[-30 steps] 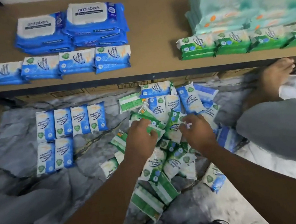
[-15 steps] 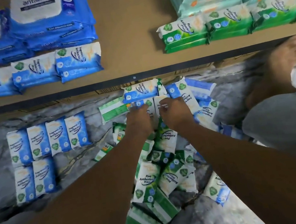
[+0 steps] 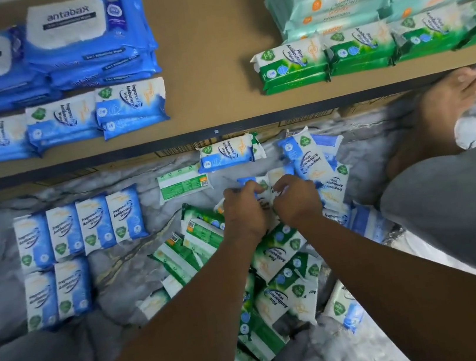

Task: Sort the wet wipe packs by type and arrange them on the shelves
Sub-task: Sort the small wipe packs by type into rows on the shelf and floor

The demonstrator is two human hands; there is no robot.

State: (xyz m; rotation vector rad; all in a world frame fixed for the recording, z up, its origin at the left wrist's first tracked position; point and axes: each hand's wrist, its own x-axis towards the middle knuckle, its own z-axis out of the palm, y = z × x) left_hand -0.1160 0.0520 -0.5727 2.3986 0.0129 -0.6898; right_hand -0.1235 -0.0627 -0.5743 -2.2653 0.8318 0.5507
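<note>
Left grip (image 3: 244,207) and right grip (image 3: 296,199), side by side, pinch blue packs (image 3: 262,183) atop the floor pile; sorted rows (image 3: 80,228) lie left, the shelf (image 3: 212,60) beyond.

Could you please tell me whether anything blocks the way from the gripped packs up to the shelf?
Nothing visible does. The left hand and right hand grip blue packs on the floor; only one loose pack lies flat before the shelf.

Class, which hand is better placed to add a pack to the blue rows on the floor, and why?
Left. The left hand lies nearer the blue rows; the right hand would likely have to cross it.
</note>
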